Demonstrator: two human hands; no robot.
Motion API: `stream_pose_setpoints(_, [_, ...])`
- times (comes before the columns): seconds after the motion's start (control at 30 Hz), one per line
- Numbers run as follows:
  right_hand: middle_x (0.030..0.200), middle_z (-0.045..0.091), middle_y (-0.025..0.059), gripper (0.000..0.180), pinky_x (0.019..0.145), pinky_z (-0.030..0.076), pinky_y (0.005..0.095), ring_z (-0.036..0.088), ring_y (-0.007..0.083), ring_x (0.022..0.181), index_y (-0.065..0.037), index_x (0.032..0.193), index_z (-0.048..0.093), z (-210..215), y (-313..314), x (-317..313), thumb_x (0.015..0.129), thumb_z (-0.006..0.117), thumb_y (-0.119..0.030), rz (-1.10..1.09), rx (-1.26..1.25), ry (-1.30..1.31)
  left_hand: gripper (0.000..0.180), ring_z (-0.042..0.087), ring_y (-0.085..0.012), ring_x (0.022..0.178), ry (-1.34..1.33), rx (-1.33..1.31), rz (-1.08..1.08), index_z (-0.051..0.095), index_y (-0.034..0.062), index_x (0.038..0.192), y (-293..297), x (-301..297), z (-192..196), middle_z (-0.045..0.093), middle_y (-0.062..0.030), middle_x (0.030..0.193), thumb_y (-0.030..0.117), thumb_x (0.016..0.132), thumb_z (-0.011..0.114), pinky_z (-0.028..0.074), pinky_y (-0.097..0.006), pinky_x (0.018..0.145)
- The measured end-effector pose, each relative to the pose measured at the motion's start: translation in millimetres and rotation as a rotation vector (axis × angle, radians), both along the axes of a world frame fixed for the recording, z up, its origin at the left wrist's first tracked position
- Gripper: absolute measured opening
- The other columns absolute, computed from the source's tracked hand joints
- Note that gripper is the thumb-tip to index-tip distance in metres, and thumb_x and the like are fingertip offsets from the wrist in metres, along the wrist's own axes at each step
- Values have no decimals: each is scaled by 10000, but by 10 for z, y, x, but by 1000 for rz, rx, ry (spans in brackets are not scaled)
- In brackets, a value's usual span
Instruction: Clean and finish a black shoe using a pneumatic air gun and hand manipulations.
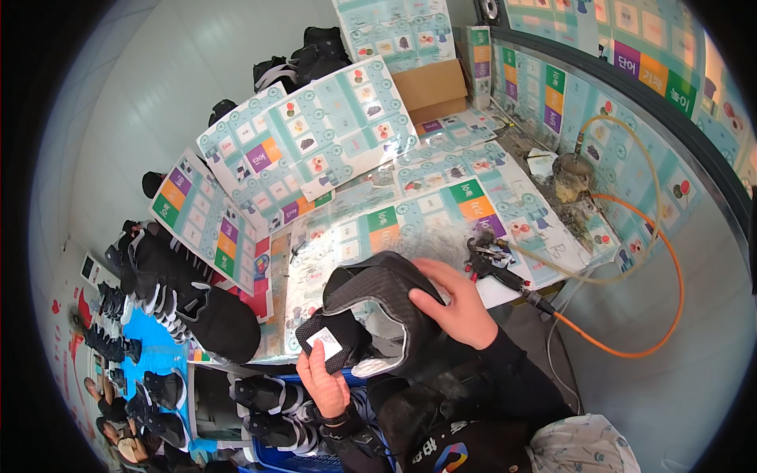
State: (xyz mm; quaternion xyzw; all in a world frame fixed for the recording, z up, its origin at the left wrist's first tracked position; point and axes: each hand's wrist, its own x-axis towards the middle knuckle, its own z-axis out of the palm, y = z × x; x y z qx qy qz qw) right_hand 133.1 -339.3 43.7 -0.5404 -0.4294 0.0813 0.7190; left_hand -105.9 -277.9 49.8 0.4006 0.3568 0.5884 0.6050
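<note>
White label (325, 341) on black shoe (377, 282)

I note the right hand (460, 303) gripping a black shoe upper (378, 288), the left hand (325, 386) holding its mesh flap (352, 340) (white label (325, 343) affixed). Spray gun (493, 266), orange hose (666, 327) connected, rests at the worktop's (303, 276) edge.

I see a brown cardboard box (432, 89) beside leaning printed boards (327, 126), and an orange hose (681, 296) curving to my right.
</note>
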Motion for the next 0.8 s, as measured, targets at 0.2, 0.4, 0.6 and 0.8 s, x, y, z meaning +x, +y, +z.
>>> stream_pose_setpoints(0.2, [901,752,211,364,720,550,448,720,397,852,26,762,687,-119,123,329,1009,739,-235,56,-384,-31,326,697,-231,1119,-29,105,2,624,-12,1296,174,-156,-261,709,-129,1218,176,1041,702,564,-388,989])
stream_pose_setpoints(0.4, [1221,606,194,437,920,535,514,571,426,1198,-6,1156,648,-672,-92,903,770,814,-127,-515,-475,-670,297,713,-181,1027,160,60,-21,676,0,1225,520,-326,126,737,-84,1150,229,1039,707,569,-322,902])
stream_pose_setpoints(0.6, [1272,552,210,550,957,546,525,539,409,1269,44,1220,573,-916,-24,1244,743,805,-100,-325,-1067,-684,332,723,-190,943,467,96,-101,682,-1,1219,1272,48,188,735,-99,1099,287,1066,622,630,-353,727])
stream_pose_setpoints(0.8, [1018,646,212,240,838,558,506,647,434,1037,40,1002,653,-1024,-29,1384,818,721,-99,-639,-927,-782,323,724,-243,893,584,16,-351,653,-39,1131,1747,1081,-279,705,-126,1004,268,1034,625,680,-424,721])
